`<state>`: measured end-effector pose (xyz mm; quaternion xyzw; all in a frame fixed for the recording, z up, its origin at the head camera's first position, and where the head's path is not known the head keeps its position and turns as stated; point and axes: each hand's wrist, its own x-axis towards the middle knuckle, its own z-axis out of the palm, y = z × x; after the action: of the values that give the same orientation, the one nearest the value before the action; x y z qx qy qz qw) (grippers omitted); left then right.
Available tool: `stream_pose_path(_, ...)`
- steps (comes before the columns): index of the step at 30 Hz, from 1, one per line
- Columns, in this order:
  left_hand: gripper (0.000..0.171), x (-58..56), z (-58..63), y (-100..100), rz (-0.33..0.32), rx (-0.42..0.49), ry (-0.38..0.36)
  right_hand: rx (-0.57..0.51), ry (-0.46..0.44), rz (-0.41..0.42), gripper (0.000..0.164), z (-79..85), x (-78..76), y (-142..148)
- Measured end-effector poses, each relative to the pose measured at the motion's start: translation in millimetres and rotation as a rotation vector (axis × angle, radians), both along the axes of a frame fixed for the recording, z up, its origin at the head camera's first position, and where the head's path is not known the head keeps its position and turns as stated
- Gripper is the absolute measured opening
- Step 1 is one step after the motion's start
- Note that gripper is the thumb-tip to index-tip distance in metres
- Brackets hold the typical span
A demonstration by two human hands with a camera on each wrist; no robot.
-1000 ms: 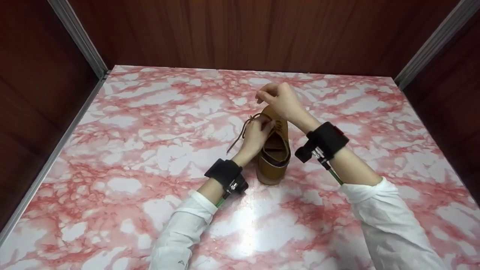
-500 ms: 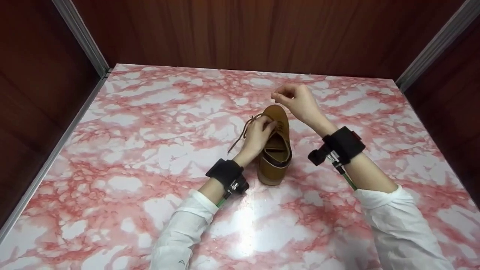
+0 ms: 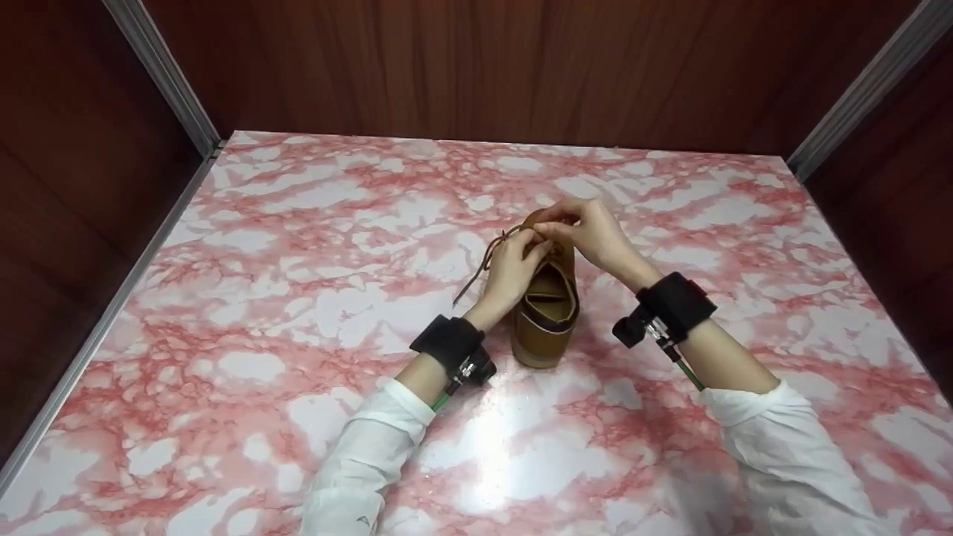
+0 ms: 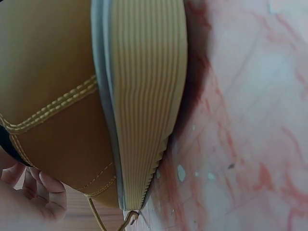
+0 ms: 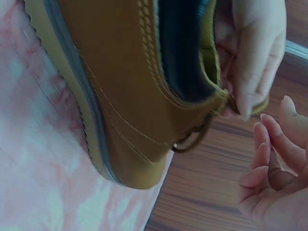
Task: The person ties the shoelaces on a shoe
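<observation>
A brown lace-up shoe [image 3: 542,342] stands on its sole, heel toward me and toe pointing away. My left hand [image 3: 509,269] lies over its left side, thumb and forefinger pinching a shoelace at the top of the lacing. The pinched part shows as a short brown piece at the fingertips in the right wrist view. My right hand [image 3: 601,237] is over the toe, its fingertips beside the left ones. In the right wrist view the right hand [image 5: 281,168] has bent, relaxed fingers with a gap to the thumb. A loose lace end [image 3: 469,286] trails off to the left.
The shoe stands on a red-and-white marbled tabletop [image 3: 246,365]. Dark wood panels [image 3: 476,67] rise behind and at both sides, with metal strips [image 3: 167,82] at the corners. Each wrist wears a black strapped camera [image 3: 674,298].
My right hand moved right, away from the toe, then came back down toward the left fingers. My left hand and the shoe have stayed in place.
</observation>
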<state>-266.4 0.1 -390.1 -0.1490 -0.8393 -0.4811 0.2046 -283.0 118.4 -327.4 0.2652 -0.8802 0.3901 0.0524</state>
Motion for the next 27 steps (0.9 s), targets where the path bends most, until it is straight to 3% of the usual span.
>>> stream_pose_path(11,0.014,0.5,-0.3,0.3,-0.021,0.021,-0.001,-0.048,0.049,-0.034,0.019,-8.7,-1.8,-3.7)
stream_pose_path(17,0.014,0.5,-1.7,0.4,-0.022,0.024,0.005,-0.033,0.043,-0.092,0.018,-11.6,-2.3,-3.2)
stream_pose_path(27,0.012,-0.4,-3.0,0.5,-0.009,0.018,-0.016,-0.052,0.017,-0.108,0.016,-11.5,-1.5,-0.4)
